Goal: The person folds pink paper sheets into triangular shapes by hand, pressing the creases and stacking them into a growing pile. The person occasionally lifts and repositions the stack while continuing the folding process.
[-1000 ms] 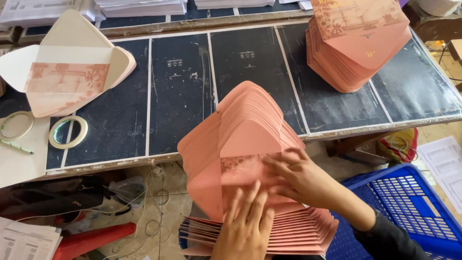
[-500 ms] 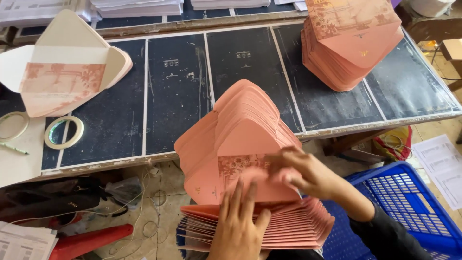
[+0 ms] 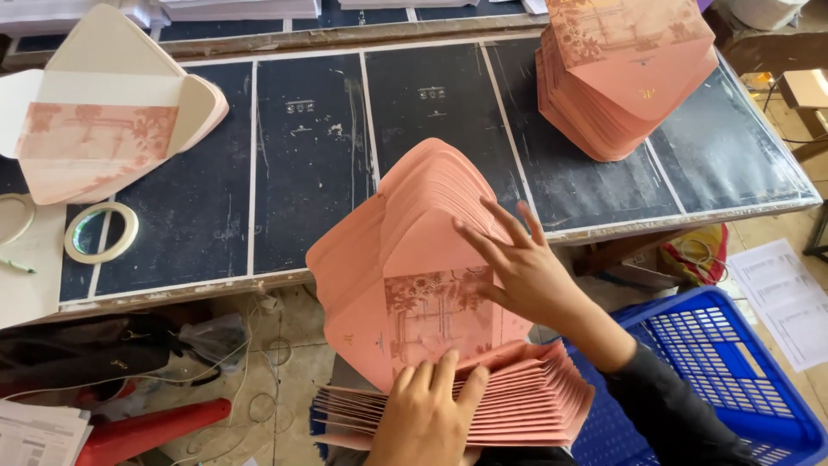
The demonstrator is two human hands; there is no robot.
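A fanned stack of pink envelopes (image 3: 405, 259) rests on my lap, the flaps spread upward and the bodies layered below. My left hand (image 3: 427, 414) presses flat on the lower layered edges (image 3: 535, 401). My right hand (image 3: 522, 263) lies with fingers spread on the top envelope's flap and printed floral panel (image 3: 431, 311). The table edge is just beyond the fan.
A dark work table (image 3: 310, 173) carries a second pile of pink envelopes (image 3: 625, 73) at back right, opened cream envelopes (image 3: 108, 129) at left, and a tape roll (image 3: 101, 231). A blue plastic basket (image 3: 716, 380) stands at right; cables and a red object (image 3: 147, 431) lie on the floor.
The fan of envelopes has shifted slightly up and right. My right hand slid up the top envelope with fingers spreading wider; my left hand stayed on the lower edges.
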